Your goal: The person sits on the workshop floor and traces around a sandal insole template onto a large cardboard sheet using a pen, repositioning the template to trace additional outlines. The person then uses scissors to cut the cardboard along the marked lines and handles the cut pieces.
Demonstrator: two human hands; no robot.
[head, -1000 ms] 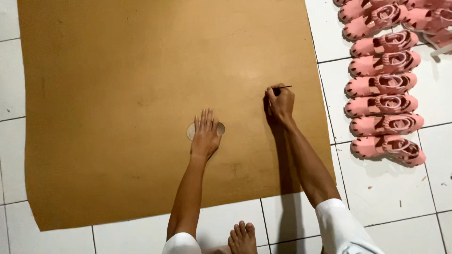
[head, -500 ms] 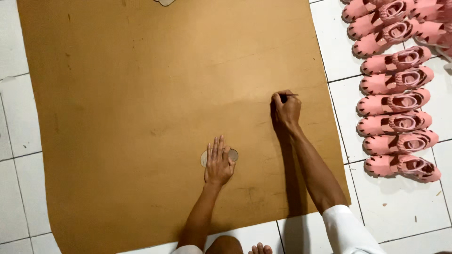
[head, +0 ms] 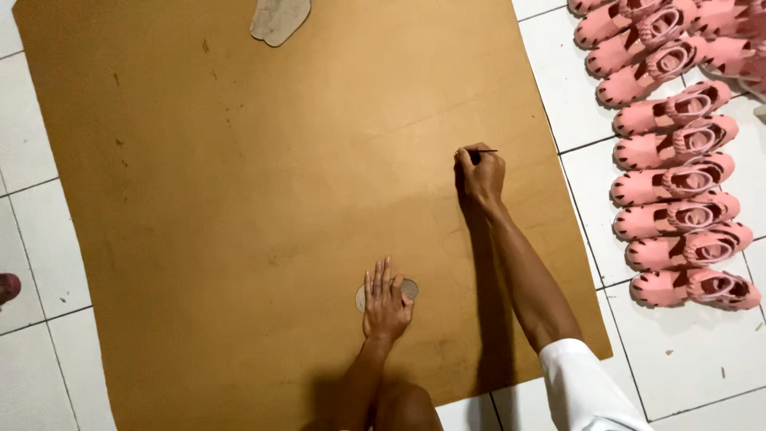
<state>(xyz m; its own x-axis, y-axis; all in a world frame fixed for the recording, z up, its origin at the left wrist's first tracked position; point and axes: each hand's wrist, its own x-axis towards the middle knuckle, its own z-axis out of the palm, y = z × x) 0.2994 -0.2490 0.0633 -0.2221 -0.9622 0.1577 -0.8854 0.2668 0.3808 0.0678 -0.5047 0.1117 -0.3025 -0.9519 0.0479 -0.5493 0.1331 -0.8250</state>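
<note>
- The brown sheet (head: 263,215) lies flat on the white tiled floor (head: 40,351), filling most of the view from near to far.
- The left hand (head: 386,306) presses flat, fingers straight and close together, on a small grey oval template (head: 408,287) near the sheet's near edge; it grips nothing.
- The right hand (head: 481,172) rests farther out, toward the sheet's right edge, fingers curled tightly around a thin dark pen (head: 483,151) whose tip end points right.
- A second pale, sole-shaped template (head: 279,17) lies at the far edge of the sheet.
- A row of pink sandals (head: 678,183) lines the floor to the right, apart from the sheet.
</note>
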